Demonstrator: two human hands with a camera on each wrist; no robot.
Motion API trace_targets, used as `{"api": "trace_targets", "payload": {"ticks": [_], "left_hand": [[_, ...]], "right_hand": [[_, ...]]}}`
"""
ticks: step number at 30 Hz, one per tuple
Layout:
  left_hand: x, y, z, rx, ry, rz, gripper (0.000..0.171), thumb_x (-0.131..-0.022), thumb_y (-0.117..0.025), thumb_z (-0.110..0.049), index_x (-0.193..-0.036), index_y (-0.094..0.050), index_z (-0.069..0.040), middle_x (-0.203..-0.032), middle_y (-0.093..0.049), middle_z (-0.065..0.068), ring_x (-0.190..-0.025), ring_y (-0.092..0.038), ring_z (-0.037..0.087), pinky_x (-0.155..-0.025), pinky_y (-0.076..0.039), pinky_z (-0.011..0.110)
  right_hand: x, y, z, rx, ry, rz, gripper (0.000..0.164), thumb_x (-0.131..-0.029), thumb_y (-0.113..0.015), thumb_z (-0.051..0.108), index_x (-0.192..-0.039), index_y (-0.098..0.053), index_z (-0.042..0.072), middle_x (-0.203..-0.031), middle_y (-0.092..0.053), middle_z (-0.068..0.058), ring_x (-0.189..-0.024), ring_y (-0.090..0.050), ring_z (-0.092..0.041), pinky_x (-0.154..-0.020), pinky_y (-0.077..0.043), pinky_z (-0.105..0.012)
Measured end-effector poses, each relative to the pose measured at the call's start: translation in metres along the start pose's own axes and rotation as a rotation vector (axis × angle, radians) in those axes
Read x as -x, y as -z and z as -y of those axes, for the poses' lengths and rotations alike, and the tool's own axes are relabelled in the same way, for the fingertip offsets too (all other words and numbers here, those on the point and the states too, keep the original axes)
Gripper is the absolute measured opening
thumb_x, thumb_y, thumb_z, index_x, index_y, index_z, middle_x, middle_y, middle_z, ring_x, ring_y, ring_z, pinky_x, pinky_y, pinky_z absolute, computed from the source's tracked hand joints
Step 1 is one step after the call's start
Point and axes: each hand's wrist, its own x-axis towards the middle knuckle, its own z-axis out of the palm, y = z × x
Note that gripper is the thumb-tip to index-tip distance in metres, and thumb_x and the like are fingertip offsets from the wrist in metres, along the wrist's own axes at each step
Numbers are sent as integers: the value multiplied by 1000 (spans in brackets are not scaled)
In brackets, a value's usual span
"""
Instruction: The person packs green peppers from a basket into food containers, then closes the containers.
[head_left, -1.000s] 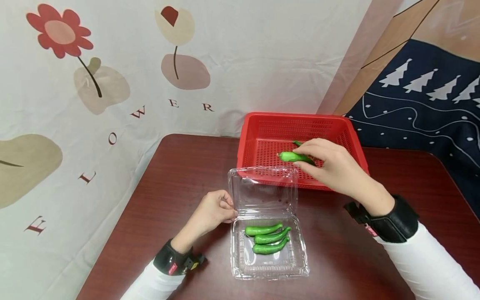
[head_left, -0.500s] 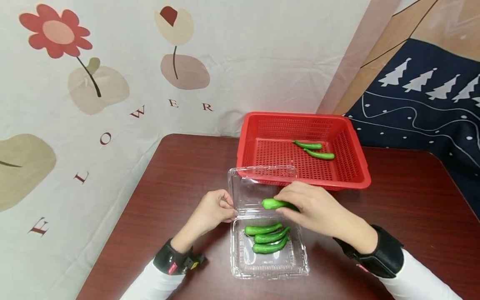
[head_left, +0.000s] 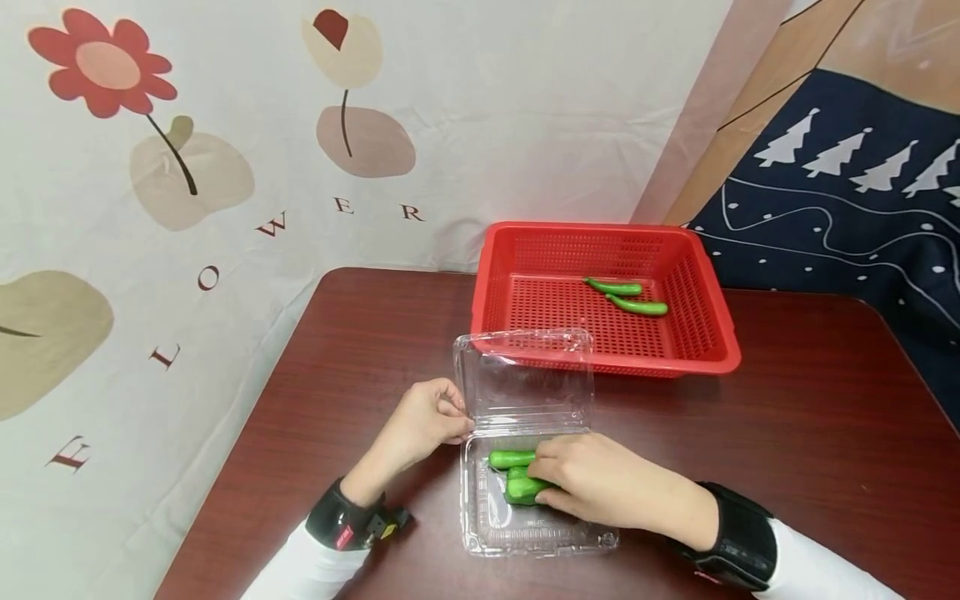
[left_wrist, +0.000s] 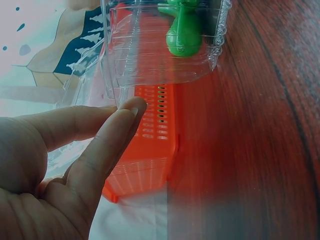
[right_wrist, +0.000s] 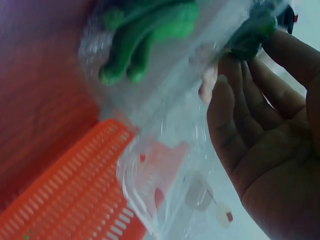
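Note:
A clear plastic clamshell box lies with its lid raised on the table. My left hand pinches its left edge near the hinge between thumb and index finger; the left wrist view shows this grip on the clear rim. My right hand is over the box's base, holding a green pepper by thumb and fingertips. That held pepper looks dark in the right wrist view. Other green peppers lie in the box, partly hidden under the right hand.
Behind the lid stands a red perforated basket with two green peppers inside. The brown table meets a printed cloth backdrop at its far edge.
My right hand has carried the pepper from above the red basket down and toward me into the clear box. The left hand has kept its grip in place.

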Motion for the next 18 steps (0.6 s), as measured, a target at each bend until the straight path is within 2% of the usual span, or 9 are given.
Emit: {"api": "trace_targets", "payload": {"ticks": [8, 13, 18], "left_hand": [[1, 0, 0, 3, 0, -2, 22, -83, -76, 13, -92, -58, 6, -83, -76, 17, -71, -73, 17, -71, -67, 40], [1, 0, 0, 7, 3, 0, 21, -83, -76, 13, -92, -58, 6, -83, -76, 18, -71, -73, 17, -71, -67, 38], [1, 0, -1, 9, 2, 2, 21, -83, -76, 12, -92, -58, 5, -83, -77, 17, -71, -73, 16, -70, -67, 36]], "right_hand": [[-1, -12, 8, 43, 17, 99, 19, -88, -84, 26, -84, -67, 20, -80, -58, 14, -77, -59, -2, -67, -57, -24], [1, -18, 9, 79, 41, 110, 17, -88, -83, 26, -84, -68, 19, -81, -62, 13, -75, -61, -3, -66, -57, -24], [1, -24, 8, 83, 42, 108, 17, -84, -83, 23, -78, -67, 21, -77, -62, 14, -70, -61, -5, -58, -54, -24]]}}
